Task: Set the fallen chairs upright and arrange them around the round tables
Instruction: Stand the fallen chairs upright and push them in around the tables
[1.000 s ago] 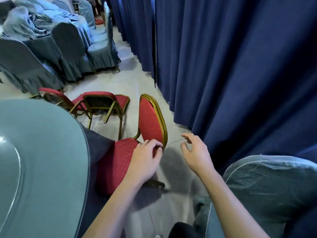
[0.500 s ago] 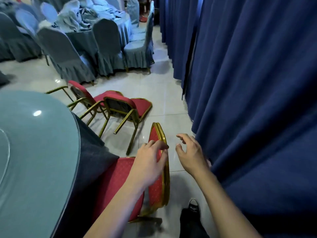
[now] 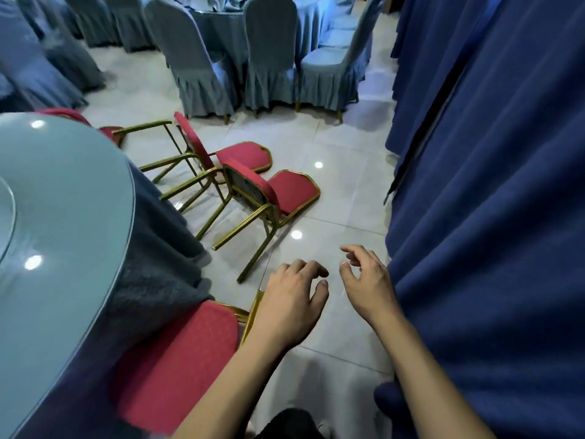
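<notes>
Two red chairs with gold frames lie tipped on the tiled floor, the nearer fallen chair (image 3: 292, 191) overlapping the farther fallen chair (image 3: 245, 155). A third red chair (image 3: 177, 359) stands upright, its seat partly under the cloth of the round glass-topped table (image 3: 63, 217). My left hand (image 3: 291, 302) hovers over the far end of that chair's backrest, fingers loosely curled and gripping nothing that I can see. My right hand (image 3: 367, 280) hangs in the air beside it, fingers relaxed and empty.
Dark blue curtains (image 3: 490, 185) wall off the right side. Grey-blue covered chairs (image 3: 269, 58) ring another table at the back. Part of another red chair (image 3: 109, 131) shows behind the round table. My dark shoe (image 3: 291, 423) is at the bottom edge.
My left hand had its fingers on top of the upright chair's backrest; they now extend past it. The view has shifted forward, bringing the two fallen chairs closer.
</notes>
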{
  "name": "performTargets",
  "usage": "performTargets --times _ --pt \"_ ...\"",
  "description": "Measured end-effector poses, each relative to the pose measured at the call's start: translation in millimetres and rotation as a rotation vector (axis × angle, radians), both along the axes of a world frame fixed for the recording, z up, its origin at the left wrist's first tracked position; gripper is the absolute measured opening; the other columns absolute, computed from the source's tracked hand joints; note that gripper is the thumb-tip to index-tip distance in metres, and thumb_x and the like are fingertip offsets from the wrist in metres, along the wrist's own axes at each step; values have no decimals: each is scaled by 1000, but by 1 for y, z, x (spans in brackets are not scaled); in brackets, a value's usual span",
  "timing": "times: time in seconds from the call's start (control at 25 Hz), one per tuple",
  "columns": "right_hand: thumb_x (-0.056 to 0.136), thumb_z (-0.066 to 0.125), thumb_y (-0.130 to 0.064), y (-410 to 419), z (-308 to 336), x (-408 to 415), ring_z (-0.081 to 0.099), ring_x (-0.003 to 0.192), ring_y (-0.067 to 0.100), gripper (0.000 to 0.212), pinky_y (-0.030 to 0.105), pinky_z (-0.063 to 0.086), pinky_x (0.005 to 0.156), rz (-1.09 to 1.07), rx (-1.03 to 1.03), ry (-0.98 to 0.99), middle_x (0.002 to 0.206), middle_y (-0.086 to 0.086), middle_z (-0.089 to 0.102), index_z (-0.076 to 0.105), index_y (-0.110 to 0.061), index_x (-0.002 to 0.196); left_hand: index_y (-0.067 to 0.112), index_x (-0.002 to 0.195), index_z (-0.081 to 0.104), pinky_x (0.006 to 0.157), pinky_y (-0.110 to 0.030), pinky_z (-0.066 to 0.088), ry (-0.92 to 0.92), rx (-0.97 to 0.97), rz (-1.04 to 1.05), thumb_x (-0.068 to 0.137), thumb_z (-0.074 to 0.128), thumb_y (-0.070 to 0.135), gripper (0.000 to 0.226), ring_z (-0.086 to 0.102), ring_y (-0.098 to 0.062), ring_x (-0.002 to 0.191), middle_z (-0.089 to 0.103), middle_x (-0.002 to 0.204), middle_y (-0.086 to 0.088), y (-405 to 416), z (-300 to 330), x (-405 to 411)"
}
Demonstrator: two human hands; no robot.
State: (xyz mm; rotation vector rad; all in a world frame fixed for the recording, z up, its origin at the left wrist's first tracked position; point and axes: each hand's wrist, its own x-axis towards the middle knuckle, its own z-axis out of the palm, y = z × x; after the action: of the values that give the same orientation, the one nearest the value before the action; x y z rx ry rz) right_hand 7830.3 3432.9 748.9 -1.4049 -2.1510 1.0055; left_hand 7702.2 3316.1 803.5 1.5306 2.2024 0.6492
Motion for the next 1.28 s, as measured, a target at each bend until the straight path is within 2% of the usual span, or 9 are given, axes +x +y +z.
performTargets --times 0.08,0.36,0.56,0.8,1.08,1.28 --pt "100 52 -30 44 0 -16 55 110 8 34 14 39 75 53 19 -8 126 -7 57 53 -35 133 33 124 58 99 -34 43 -22 0 37 102 42 43 29 50 -12 111 61 119 11 36 -5 -9" --pt "97 54 -26 236 -3 -77 59 106 10 32 34 51 91 110 37 11 119 -6 58 59 -32 127 27 122 62 98 -41 43 -67 65 80 102 45 37 28 52 -18 110 63 117 8 229 -18 -77" --pt "94 55 -25 385 14 -125 59 96 3 27 26 46 83 53 74 29 113 -8 60 62 -33 120 24 113 64 92 -44 42 -14 118 101 99 49 34 22 56 -24 102 65 106 4 392 1 -146" --pt "96 54 -23 534 -1 -177 62 101 7 26 32 51 90 51 17 85 112 -8 60 62 -32 119 22 114 66 96 -45 43 -47 83 126 99 51 30 23 58 -25 105 66 108 2 533 -8 -211" --pt "99 54 -25 746 -16 -279 59 100 2 25 25 47 85 266 -27 71 114 -8 59 60 -37 120 24 118 65 97 -41 43 -41 27 271 100 49 33 25 55 -23 107 64 112 1 731 -11 -273" --pt "97 57 -21 846 -9 -398 62 97 9 24 30 51 84 530 -18 27 111 -2 61 64 -30 119 23 116 65 94 -43 43 -29 49 501 100 48 34 25 56 -26 104 65 111 -1 810 -13 -337"
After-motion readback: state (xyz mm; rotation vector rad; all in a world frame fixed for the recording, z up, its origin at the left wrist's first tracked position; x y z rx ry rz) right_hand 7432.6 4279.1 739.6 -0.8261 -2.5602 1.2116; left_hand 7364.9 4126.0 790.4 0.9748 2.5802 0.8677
